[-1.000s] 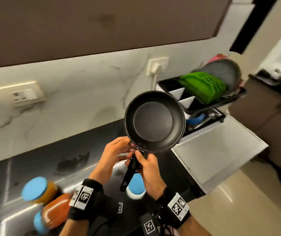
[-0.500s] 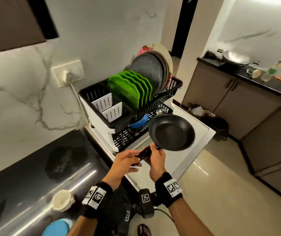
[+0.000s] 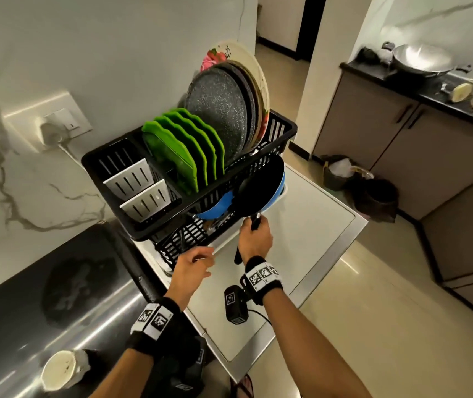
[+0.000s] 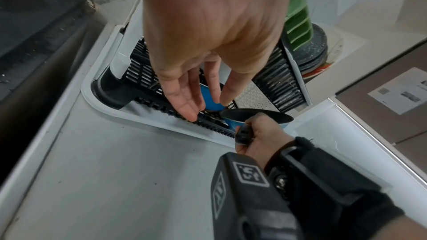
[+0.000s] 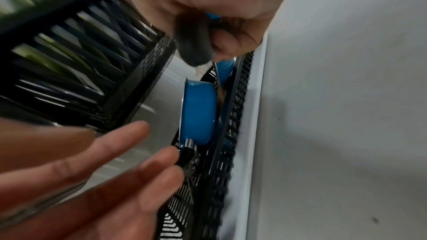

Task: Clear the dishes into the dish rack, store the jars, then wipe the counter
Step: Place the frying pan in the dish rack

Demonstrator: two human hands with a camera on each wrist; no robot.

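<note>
My right hand (image 3: 254, 229) grips the handle of a black frying pan (image 3: 261, 191). The pan stands on edge at the right end of the black two-tier dish rack (image 3: 258, 162), against a blue pan (image 3: 215, 208) in the lower tier. In the right wrist view the handle (image 5: 191, 43) sits in my curled fingers, with the blue pan (image 5: 198, 112) just beyond. My left hand (image 3: 203, 259) hovers with straight fingers at the lower tier's front edge and holds nothing. The left wrist view shows its fingers (image 4: 184, 101) over the rack's grid.
Green plates (image 3: 183, 150) and grey speckled plates (image 3: 218, 107) fill the upper tier. The rack stands on a white appliance top (image 3: 310, 239). A white cup (image 3: 57, 369) sits on the dark counter at lower left. A plug and socket (image 3: 54, 127) are on the wall.
The pan went from held up over the counter down to the rack's lower tier, now on edge. My left hand let go of the handle and opened. The view swung right.
</note>
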